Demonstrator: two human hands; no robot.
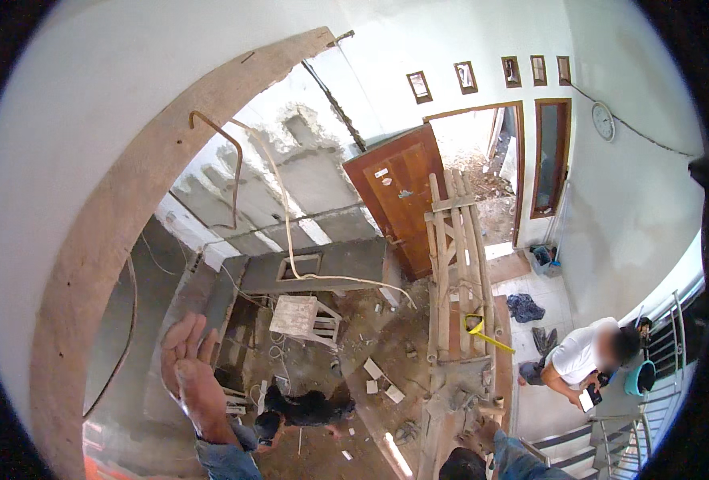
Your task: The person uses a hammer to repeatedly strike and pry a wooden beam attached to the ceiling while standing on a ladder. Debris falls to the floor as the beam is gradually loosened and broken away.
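My left hand (197,376) is raised at the lower left, its fingers stretched upward and nothing visible in it. It is nearest the grey wall edge beside the floor pit. At the lower right my right hand (480,437) rests low by the wooden scaffold (442,320), its fingers apart on or just above the planks. A short round piece of wood (492,410) lies just beyond it. On the scaffold's far part hangs a yellow tool (494,340) with a looped end and a long stem.
A person in a dark top (310,410) bends low on the dirt floor. Near the metal railing (679,336) a person in white (570,360) holds a phone. A wooden stool (294,318), loose tile pieces (384,380), a dangling hose (290,224) and a brown door (402,196) stand about.
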